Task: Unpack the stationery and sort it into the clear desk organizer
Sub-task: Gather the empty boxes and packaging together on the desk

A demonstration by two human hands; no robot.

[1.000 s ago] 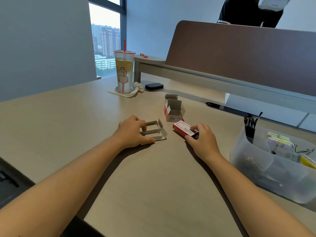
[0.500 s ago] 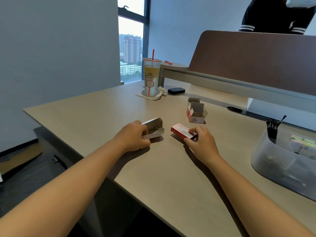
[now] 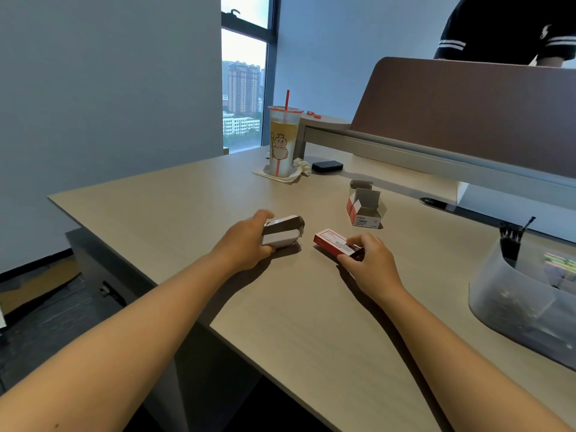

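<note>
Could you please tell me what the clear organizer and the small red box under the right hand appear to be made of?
The organizer looks like frosted, translucent plastic: its contents show through the wall only as blurred shapes. The small red box seems to be thin printed cardboard with a matte finish, judging by its crisp folded edges and white label; the right hand rests on its near end.

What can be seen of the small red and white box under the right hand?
The small red and white cardboard box lies flat on the beige desk, long side angled away to the left. Its top bears a white label with fine print, too small to read. The right hand grips its near end, which looks partly open, showing a dark interior.
</note>
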